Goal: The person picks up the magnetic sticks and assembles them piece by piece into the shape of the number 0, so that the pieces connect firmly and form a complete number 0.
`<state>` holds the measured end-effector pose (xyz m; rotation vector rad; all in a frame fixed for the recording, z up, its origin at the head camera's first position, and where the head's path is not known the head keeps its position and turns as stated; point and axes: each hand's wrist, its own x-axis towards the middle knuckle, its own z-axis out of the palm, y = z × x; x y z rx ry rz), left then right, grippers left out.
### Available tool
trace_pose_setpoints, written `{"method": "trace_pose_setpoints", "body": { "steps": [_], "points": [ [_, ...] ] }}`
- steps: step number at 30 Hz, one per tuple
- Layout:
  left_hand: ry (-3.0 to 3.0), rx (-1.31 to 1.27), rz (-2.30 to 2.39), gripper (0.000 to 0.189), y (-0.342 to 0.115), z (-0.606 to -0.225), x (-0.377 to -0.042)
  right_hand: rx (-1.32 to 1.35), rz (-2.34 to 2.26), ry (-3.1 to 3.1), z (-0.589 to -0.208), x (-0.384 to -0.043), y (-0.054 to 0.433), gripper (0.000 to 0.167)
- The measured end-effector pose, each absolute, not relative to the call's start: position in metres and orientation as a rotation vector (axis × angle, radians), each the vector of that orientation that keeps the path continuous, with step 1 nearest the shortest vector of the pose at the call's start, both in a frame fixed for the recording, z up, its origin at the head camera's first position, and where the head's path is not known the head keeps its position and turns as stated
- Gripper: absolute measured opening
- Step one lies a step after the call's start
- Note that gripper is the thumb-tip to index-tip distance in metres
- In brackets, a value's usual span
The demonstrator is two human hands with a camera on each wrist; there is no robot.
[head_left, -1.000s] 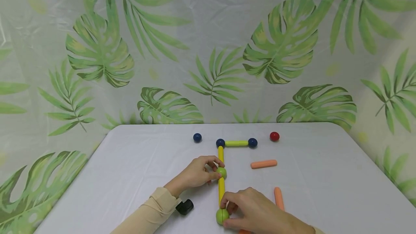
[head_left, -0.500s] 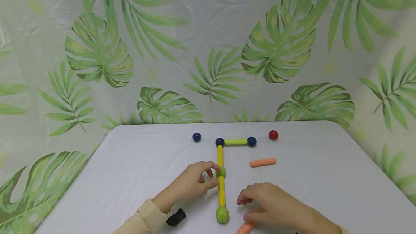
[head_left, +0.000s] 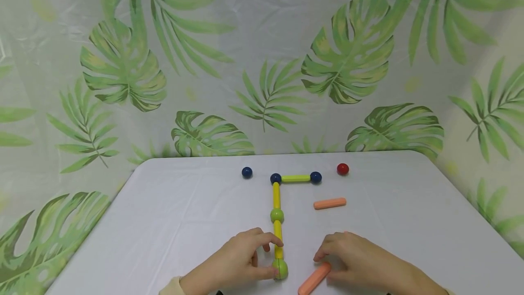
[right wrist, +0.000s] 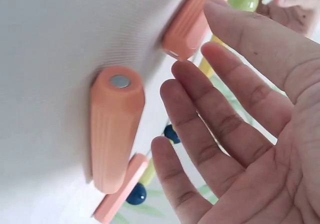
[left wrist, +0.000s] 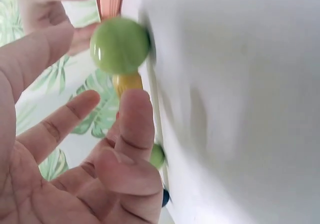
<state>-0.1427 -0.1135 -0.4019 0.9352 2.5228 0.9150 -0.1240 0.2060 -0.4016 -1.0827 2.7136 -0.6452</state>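
A chain lies on the table: a near green ball [head_left: 280,268], a yellow stick [head_left: 278,240], a middle green ball [head_left: 277,215], another yellow stick [head_left: 276,195] and a dark blue ball [head_left: 276,178]. Beside the near green ball is my left hand [head_left: 241,258], thumb at the ball's side and forefinger reaching over the yellow stick. My right hand [head_left: 360,258] is at the upper end of an orange stick [head_left: 313,280], its thumb overlapping the stick in the right wrist view and its fingers loosely extended. A second orange stick [right wrist: 117,129] is mostly hidden beneath that hand in the head view.
From the chain's far end a yellow-green stick [head_left: 296,178] runs right to another dark blue ball [head_left: 315,177]. A loose blue ball [head_left: 247,172] and a red ball [head_left: 343,169] lie at the back. A third orange stick [head_left: 330,203] rests right of the chain.
My left hand has left the middle green ball and come toward me to the near one. My right hand has let go of the near green ball and moved right to the orange stick.
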Motion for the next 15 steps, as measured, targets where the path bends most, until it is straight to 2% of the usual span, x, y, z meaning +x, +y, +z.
{"method": "trace_pose_setpoints", "body": {
  "steps": [8, 15],
  "points": [
    [2.482, 0.883, 0.948, 0.043, -0.107, -0.411, -0.129, -1.135, -0.643, 2.731, -0.410, -0.123, 0.212, 0.024],
    [2.459, 0.890, 1.001, 0.036, -0.105, -0.415, -0.127, -1.290, -0.648, 2.778, -0.419, -0.124, 0.212, 0.021]
  ]
}}
